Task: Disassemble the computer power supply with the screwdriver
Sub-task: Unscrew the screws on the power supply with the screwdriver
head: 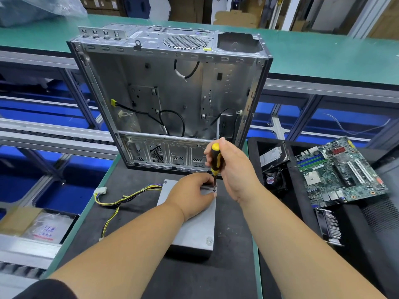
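Centre frame: right hand (232, 169) gripping screwdriver (215, 160), tip seating in power supply (195, 225) corner screw; left hand (191, 194) bracing lid, fingers curled. Risk: tilted driver slipping, stripping head.

Ahead of you an empty computer case (172, 100) stands open on the dark tabletop (133, 186), loose black cables hanging inside it. To your right a green motherboard (341, 171) lies tilted on a black tray (367, 234), with a small fan (273, 180) and a hard drive (273, 157) just left of it. Near left, you see a clear bag (45, 228).
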Demonstrator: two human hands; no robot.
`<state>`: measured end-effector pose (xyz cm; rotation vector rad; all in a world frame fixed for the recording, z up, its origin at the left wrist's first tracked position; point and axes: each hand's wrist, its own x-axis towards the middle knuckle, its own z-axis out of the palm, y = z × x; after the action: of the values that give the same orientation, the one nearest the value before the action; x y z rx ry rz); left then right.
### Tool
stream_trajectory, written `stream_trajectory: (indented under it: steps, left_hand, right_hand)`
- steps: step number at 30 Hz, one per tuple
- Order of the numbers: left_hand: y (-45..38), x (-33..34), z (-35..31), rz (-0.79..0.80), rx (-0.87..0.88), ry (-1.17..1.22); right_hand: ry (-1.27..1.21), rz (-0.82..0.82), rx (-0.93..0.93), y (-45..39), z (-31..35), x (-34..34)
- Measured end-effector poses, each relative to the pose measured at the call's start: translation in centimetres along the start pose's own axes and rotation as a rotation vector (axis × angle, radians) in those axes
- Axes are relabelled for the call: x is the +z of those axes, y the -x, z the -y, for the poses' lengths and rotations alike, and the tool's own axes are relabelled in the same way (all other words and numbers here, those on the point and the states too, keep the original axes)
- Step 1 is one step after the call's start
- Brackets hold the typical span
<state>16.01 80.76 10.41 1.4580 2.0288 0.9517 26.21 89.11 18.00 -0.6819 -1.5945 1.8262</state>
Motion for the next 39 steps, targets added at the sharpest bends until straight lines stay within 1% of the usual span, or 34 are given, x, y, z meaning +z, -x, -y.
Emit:
stream_trajectory:
  steps: [4, 7, 11, 15, 18, 20, 24, 26, 29, 30, 32, 34, 39]
  left_hand:
    - [0.0, -0.1, 0.1, 0.000, -0.007, -0.009]
    - [0.0, -0.1, 0.1, -0.004, -0.018, 0.002]
    - [0.0, 0.0, 0.0, -0.005, -0.020, -0.005]
    - [-0.1, 0.0, -0.4, -0.013, -0.066, 0.058]
    - [-0.3, 0.2, -0.5, -0.010, -0.090, 0.069]
    - [-0.3, 0.1, -0.6, -0.009, -0.099, 0.079]
    - [-0.3, 0.1, -0.6, -0.010, -0.105, 0.072]
    - [-0.2, 0.1, -0.6, -0.018, -0.100, 0.068]
    - [-0.1, 0.1, -0.6, -0.022, -0.098, 0.078]
    - [-0.1, 0.1, -0.5, -0.023, -0.092, 0.080]
    - [-0.2, 0.2, -0.5, -0.023, -0.084, 0.079]
    - [-0.2, 0.2, -0.5, -0.015, -0.080, 0.086]
    - [-0.3, 0.3, -0.3, -0.010, -0.083, 0.062]
  right_hand:
    - [-0.062, -0.001, -0.022, 0.1, -0.4, 1.0]
    - [-0.108, 0.028, -0.013, 0.2, -0.3, 1.1]
    - [-0.108, 0.055, -0.046, 0.2, -0.1, 0.6]
    - [-0.103, 0.022, -0.027, 0.0, 0.4, -0.4]
    - [-0.034, 0.035, -0.018, -0.1, 0.8, -0.9]
    - [-0.024, 0.016, 0.000, -0.2, 1.0, -1.0]
    - [-0.112, -0.020, 0.031, -0.1, 0.8, -0.1]
    - [-0.134, 0.001, 0.044, 0.1, 0.6, 0.4]
    - [-0.088, 0.082, 0.059, 0.6, 0.5, 1.2]
    - [-0.062, 0.084, 0.047, 0.7, 0.5, 1.3]
    - [-0.017, 0.059, -0.003, 0.7, 0.4, 1.3]
    - [-0.034, 0.029, -0.028, 0.5, 0.5, 0.9]
    - [-0.132, 0.017, 0.020, -0.2, 1.0, -1.0]
